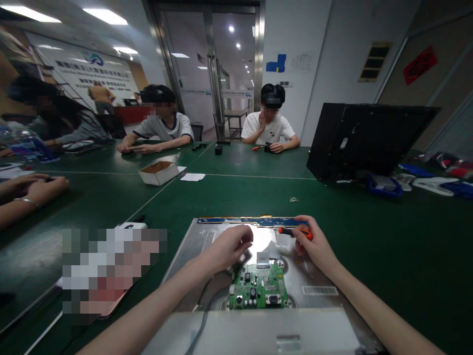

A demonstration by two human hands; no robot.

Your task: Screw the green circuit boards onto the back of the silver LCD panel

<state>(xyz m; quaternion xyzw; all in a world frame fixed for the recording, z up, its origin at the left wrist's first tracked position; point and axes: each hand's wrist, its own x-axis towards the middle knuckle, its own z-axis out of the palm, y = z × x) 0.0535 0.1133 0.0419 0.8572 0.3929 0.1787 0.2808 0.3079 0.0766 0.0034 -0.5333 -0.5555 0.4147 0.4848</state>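
A flat metal display panel [314, 315] lies back side up in front of me, with a green circuit board [258, 288] on it. Along its far edge runs a narrow blue circuit strip [236, 222]. My right hand [318, 244] grips a screwdriver [301, 232] with an orange and black handle, held low over the panel's right part and pointing left. My left hand [231, 246] is over the panel's left half, fingers curled inward beside the green board. What its fingertips hold, if anything, is hidden. A grey cable [207, 315] passes under my left forearm.
A black monitor housing [369, 140] stands at the back right beside blue and white tools. A small open box [158, 172] sits left of centre. A phone [121, 276] lies left of the panel. Several people sit around the green table [251, 192].
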